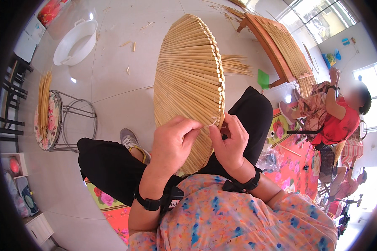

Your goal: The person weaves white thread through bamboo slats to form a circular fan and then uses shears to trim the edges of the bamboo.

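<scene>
A large rounded fan-shaped panel of pale straw stalks stands tilted before my lap, its stalks side by side. Cut stalk ends and twisted binding run along its right edge. My left hand is closed in a pinch at the lower part of that edge, with a thin whitish thread by its fingertips. Opposite it, my right hand grips the edge of the panel, thumb at the thread and fingers curled behind. How the thread passes between the fingers is too small to make out.
At left, a round stool carries a bundle of straw stalks. A white basin sits on the floor beyond. Far right, a wooden table holds many stalks. Another person sits at right, near a flowered red mat.
</scene>
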A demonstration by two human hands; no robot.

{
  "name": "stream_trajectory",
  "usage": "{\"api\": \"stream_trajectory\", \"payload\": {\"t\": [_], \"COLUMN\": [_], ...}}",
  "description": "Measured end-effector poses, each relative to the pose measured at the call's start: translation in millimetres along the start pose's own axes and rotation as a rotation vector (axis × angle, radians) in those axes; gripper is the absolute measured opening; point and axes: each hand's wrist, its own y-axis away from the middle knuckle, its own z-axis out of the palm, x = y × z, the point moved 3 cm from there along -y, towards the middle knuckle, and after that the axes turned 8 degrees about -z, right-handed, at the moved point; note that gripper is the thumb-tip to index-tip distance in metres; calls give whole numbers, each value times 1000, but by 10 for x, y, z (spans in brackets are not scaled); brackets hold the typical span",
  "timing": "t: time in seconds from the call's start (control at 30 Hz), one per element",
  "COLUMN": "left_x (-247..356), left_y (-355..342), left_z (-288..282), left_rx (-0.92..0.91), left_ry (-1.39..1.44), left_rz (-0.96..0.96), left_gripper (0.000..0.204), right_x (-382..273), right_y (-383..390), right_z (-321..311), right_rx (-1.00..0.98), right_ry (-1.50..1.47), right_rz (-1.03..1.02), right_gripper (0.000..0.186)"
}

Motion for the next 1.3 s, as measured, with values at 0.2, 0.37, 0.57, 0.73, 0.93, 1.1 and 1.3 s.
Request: {"api": "stream_trajectory", "payload": {"t": [0.2, 0.37, 0.57, 0.73, 0.93, 1.1, 1.3], "left_x": [-20, -9, 15, 74, 156, 105, 8], "left_y": [-35, -60, -84, -118, -163, -175, -167], "left_z": [34, 61, 69, 68, 57, -37, -52], "left_rx": [-1, 12, 39, 40, 16, -193, -139], "left_ry": [4, -8, 27, -38, 2, 336, 494], "left_rz": [18, 22, 40, 114, 191, -29, -36], "left_gripper": [12, 10, 11, 18, 26, 15, 8], "right_x": [-44, -48, -60, -56, -87, -74, -123], "right_y": [-25, -25, -28, -14, -27, -15, -29], "right_z": [-3, -6, 3, 3, -1, 1, -7], "right_rx": [-29, -33, -37, -36, -47, -43, -55], "right_ry": [19, 14, 24, 12, -7, 24, 10], "right_rz": [12, 8, -12, -7, -24, -57, -64], "right_gripper": [36, 35, 34, 34, 36, 36, 36]}}
